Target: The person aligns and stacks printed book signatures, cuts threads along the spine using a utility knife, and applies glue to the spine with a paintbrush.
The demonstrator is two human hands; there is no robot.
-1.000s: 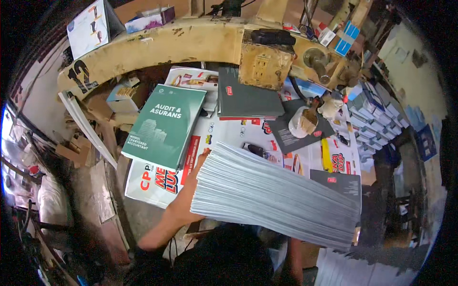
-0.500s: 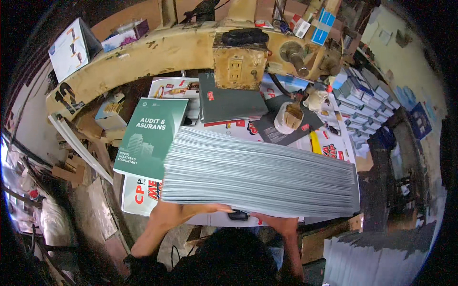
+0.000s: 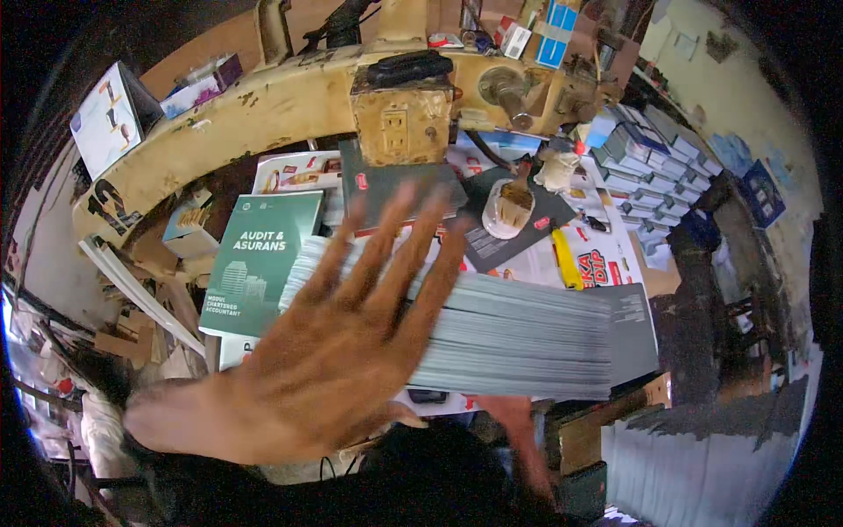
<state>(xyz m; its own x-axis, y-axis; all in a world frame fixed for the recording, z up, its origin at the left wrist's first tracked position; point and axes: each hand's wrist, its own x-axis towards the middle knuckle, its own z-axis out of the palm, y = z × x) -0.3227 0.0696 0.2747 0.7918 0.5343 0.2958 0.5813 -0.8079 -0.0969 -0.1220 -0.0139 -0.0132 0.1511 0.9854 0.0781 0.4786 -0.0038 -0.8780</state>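
A thick stack of white paper sheets point(image 3: 527, 338), its many edges showing, fills the middle of the table. Over its left part my left hand point(image 3: 351, 351) is raised with the fingers spread, slightly blurred, holding nothing and hiding part of the stack. At the stack's near edge is my right hand point(image 3: 507, 410); the paper hides its fingers, so its grip does not show. Beyond the stack's right end shows a dark grey cover point(image 3: 634, 329). Left of the stack sits a green-covered book point(image 3: 262, 255).
Dark grey covers point(image 3: 404, 189) lie behind the stack. A white tub point(image 3: 507, 211) with a brush stands near a yellow cutter point(image 3: 566, 259). A yellowish machine beam point(image 3: 237, 114) spans the back. Book piles point(image 3: 659, 167) fill the back right; another paper stack point(image 3: 702, 474) is near right.
My left hand has let go of the stack's near edge and risen over it, fingers spread. The stack sits further left, and more of the dark grey cover shows on the right.
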